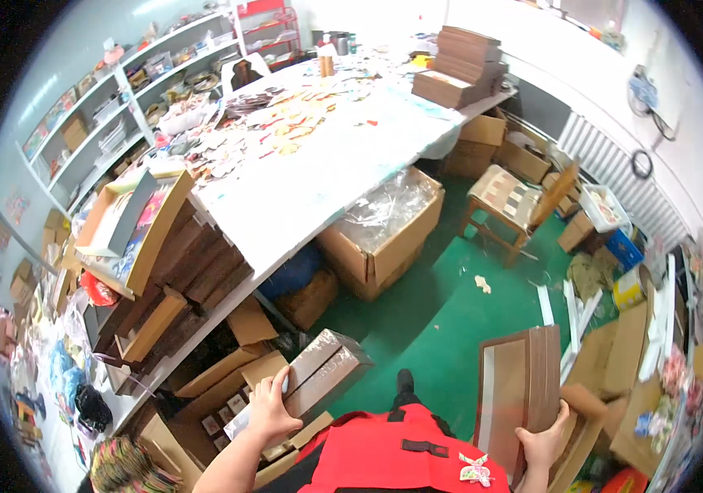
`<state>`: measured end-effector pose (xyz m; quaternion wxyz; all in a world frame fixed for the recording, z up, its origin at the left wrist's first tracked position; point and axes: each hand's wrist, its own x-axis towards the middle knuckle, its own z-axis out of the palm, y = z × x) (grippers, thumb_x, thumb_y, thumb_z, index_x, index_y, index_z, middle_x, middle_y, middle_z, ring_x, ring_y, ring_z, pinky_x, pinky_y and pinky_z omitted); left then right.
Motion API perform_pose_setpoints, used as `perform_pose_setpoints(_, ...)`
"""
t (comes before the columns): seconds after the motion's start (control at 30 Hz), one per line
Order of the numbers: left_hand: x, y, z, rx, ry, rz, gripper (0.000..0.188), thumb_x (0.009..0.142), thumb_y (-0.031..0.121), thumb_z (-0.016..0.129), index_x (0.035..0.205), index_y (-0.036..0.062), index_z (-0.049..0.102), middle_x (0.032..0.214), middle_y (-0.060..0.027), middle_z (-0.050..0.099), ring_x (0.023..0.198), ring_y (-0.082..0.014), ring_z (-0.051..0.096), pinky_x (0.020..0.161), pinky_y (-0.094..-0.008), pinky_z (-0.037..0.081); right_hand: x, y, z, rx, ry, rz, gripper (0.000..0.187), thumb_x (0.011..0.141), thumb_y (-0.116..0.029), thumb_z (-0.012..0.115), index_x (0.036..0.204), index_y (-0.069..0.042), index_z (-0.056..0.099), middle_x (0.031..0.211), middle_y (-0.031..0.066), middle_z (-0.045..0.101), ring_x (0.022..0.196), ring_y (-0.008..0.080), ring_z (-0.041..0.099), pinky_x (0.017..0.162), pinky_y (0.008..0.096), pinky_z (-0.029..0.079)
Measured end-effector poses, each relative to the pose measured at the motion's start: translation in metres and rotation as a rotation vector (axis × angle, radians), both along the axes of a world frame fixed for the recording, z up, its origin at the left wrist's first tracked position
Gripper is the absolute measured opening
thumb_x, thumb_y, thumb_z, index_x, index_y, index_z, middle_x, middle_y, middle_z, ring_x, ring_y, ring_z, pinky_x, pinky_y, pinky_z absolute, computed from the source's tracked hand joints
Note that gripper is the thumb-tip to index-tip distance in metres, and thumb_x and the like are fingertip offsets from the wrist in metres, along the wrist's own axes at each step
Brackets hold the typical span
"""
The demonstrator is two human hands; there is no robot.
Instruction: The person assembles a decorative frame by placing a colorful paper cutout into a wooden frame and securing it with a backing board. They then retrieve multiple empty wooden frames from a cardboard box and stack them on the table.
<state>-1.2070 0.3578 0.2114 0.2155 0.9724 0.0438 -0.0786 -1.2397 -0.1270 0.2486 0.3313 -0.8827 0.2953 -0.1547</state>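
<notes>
My right hand [542, 437] is closed round the edge of a stack of flat brown boxes [520, 378], which stands tilted at my right side. Its thumb lies on the near face and the fingers wrap the right edge. On the left, my left hand [269, 411] is bent over the near end of brown boxes wrapped in clear plastic [325, 374]. Something small and greyish shows at its fingertips, too little to name. Beneath that hand, an open carton [191, 407] holds several small boxes.
A white-topped table [286, 197] carries many loose flat pieces. Brown boxes [462, 70] are stacked at its far end, with more brown boxes [195, 283] at the near left. A carton of plastic [388, 222] and a wooden chair [507, 201] stand on the green floor [417, 337]. Cardboard [606, 353] leans at right.
</notes>
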Motion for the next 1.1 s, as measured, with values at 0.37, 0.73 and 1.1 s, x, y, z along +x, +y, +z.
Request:
perform_pose_setpoints(0.37,0.153,-0.036,0.030,-0.050,0.060,0.539,0.108,0.046,0.021,0.076,0.139,0.0180,0.022,0.119,-0.0156,0.042,0.114,-0.0342,0.039,0.097,-0.0450,0.033,0.405,0.027,0.016,-0.071,0.005,0.475,0.090,0.047,-0.014,0.075,0.128,-0.011,0.034,0.117,0.0197,0.048,0.110,0.0373,0.047,0.093,0.0449,0.039)
perform_pose_setpoints(0.73,0.310,-0.004,-0.007,-0.088,0.175,0.782,0.110,0.044,0.020,0.076,0.140,0.0165,0.020,0.119,-0.0138,0.041,0.114,-0.0335,0.039,0.096,-0.0455,0.034,0.708,0.178,-0.037,0.600,-0.021,0.778,0.093,0.047,-0.005,0.075,0.129,-0.010,0.031,0.105,0.0111,0.052,0.095,0.0251,0.054,0.081,0.0352,0.046)
perform_pose_setpoints(1.1,0.395,-0.030,0.039,-0.043,0.103,1.062,0.111,0.045,0.020,0.077,0.140,0.0150,0.019,0.120,-0.0155,0.039,0.115,-0.0336,0.037,0.099,-0.0459,0.030,0.885,0.338,-0.129,0.992,0.298,0.940,0.093,0.053,-0.001,0.074,0.132,-0.009,0.026,0.093,0.0151,0.057,0.076,0.0228,0.059,0.065,0.0343,0.049)
